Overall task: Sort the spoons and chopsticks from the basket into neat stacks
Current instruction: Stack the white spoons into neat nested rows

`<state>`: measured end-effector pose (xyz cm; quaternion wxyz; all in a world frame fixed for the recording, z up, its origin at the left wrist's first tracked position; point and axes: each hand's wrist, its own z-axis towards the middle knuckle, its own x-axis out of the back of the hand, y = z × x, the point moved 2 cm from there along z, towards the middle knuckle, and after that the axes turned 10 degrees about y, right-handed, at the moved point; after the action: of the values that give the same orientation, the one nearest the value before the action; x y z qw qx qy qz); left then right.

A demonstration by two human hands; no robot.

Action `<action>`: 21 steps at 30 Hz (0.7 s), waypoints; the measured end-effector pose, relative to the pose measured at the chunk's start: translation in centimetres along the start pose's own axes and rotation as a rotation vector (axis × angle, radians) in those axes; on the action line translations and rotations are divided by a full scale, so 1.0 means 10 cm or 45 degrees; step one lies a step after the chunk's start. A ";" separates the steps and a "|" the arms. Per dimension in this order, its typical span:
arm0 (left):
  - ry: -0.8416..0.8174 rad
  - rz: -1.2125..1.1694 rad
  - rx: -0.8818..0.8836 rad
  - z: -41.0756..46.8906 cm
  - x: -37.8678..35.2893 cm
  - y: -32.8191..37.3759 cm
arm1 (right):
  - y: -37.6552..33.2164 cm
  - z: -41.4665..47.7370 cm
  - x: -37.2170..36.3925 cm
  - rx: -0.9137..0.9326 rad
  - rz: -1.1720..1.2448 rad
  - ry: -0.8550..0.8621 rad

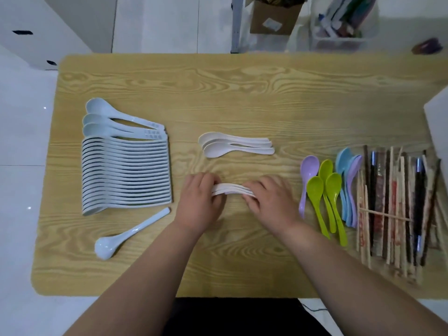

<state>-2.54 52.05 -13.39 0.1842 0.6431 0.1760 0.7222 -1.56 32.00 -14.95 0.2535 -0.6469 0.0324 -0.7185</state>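
Observation:
At the middle of the wooden table (242, 93), my left hand (200, 197) and my right hand (271, 197) grip the two ends of a small stack of white spoons (230, 189). Three more white spoons (232, 145) lie nested just beyond. A long row of pale blue spoons (126, 170) stands stacked at the left, and a single pale blue spoon (128, 235) lies loose in front of it. Purple, green and blue spoons (332, 190) lie at the right beside a row of chopsticks (397, 209). No basket is in view.
A white object (438, 122) juts in at the table's right edge. Behind the table stand a cardboard box (274, 18) and a clear bin (344, 23) with items on the floor. A white cabinet (41, 27) is at the far left.

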 end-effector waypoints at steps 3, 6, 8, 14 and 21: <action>0.063 0.057 -0.057 0.15 -0.08 -0.09 | 0.04 0.15 -0.04 0.014 0.024 0.122; 0.116 0.073 -0.204 0.30 -0.11 -0.12 | 0.10 0.33 -0.04 0.098 0.019 0.168; 0.095 0.062 -0.283 0.42 -0.13 -0.16 | 0.14 0.47 -0.06 0.138 0.018 0.103; 0.056 -0.284 -0.187 0.73 -0.20 -0.24 | 0.20 0.77 -0.15 0.176 0.102 0.093; 0.143 -0.306 -0.029 0.64 -0.13 -0.22 | 0.20 0.71 -0.19 0.142 0.145 0.145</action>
<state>4.06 53.41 -14.89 0.2667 0.5738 0.2537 0.7316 5.89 33.05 -16.33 0.3273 -0.5870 0.0436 -0.7392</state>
